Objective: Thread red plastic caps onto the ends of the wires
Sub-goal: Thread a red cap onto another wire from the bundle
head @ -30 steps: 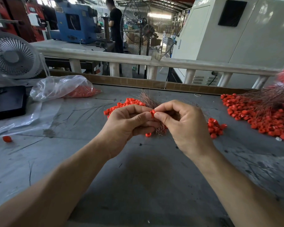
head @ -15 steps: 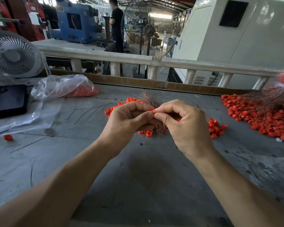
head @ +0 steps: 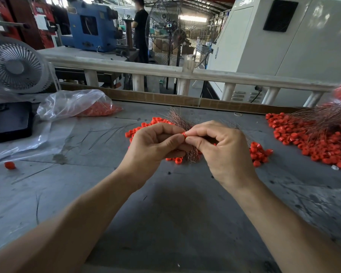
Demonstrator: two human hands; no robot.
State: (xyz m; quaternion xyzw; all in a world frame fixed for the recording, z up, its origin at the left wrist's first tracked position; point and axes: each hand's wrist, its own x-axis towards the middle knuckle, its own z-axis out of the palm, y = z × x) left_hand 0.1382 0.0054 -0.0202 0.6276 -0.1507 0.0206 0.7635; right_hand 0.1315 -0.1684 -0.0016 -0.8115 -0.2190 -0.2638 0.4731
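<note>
A red plastic cap [head: 183, 134] is pinched between the fingertips of my left hand [head: 156, 144] and my right hand [head: 222, 152], which meet above the middle of the grey table [head: 165, 213]. A bundle of thin copper wires [head: 178, 120] fans out behind and below my hands; which hand holds it is hidden. Loose red caps [head: 146, 127] lie behind my left hand, and a small heap of caps [head: 259, 152] lies right of my right hand.
A big pile of capped wires and red caps [head: 311, 138] covers the right side. A plastic bag of caps [head: 81, 105], a black case [head: 10, 121] and a white fan [head: 14, 66] stand at the left. A stray cap [head: 9, 165] lies near the left edge.
Both hands stay together at the same spot; the fingertips have shifted slightly around the cap. Nothing else on the table has moved.
</note>
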